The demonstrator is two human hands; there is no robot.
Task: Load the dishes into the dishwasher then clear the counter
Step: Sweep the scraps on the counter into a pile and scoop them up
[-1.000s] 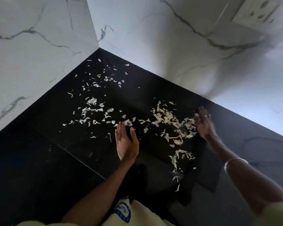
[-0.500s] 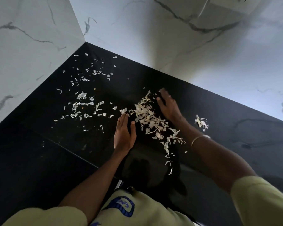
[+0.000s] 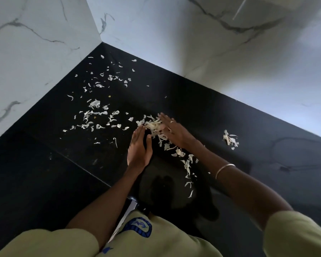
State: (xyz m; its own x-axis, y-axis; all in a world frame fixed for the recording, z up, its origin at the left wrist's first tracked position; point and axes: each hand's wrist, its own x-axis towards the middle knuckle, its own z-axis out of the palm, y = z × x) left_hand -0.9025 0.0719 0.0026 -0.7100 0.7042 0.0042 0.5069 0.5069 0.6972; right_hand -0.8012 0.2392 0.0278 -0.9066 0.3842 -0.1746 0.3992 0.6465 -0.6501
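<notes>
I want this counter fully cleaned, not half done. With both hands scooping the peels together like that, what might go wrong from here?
1. The right hand and left hand are open around the heap of peels; light flakes may slip out between them.
2. A small clump of peels lies apart to the right, easily missed.
3. The scattered peels near the corner of the black counter are outside this sweep and need another pass.

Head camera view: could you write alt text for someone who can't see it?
Two open hands, left hand and right hand, press pale peelings together on a black counter. Loose scraps lie toward the marble-walled corner.
</notes>
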